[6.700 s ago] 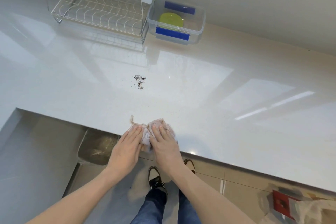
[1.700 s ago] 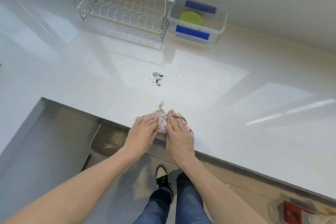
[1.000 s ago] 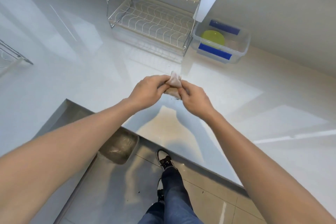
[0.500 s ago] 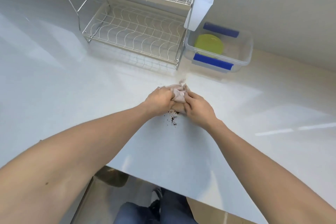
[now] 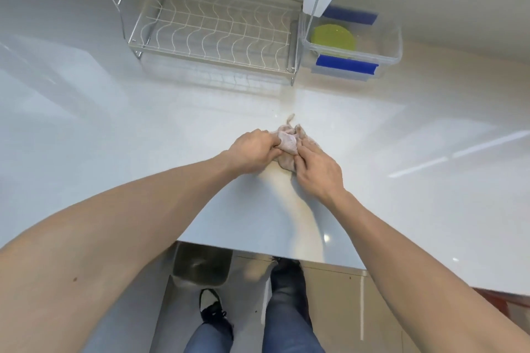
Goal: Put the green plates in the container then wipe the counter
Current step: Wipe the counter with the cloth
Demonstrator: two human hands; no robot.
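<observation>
Two hands are closed on one bunched cloth point(image 5: 288, 142) on the counter point(image 5: 114, 129): the left hand point(image 5: 253, 152) grips its left side with curled fingers, and the right hand point(image 5: 318, 169) pinches its right side, the fingertips pressed into the fabric. Half a second ago a small scatter of dark crumbs was seen just below the cloth, between the hands; now no crumbs are seen, and the cloth is bunched over that spot. It is judged that the crumbs have been gathered into or under the cloth, so the wiping step is well under way, though whether any specks are hidden beneath the fabric cannot be told.

The green plates point(image 5: 334, 37) are found inside the clear container point(image 5: 397, 49), at about one o'clock from the hands and well apart from them; only one green disc is made out, so the count cannot be confirmed. The container is set just beside the right end of the wire dish rack point(image 5: 212, 34), which is placed at about eleven o'clock from the cloth. The first part of the task is therefore judged done.
</observation>
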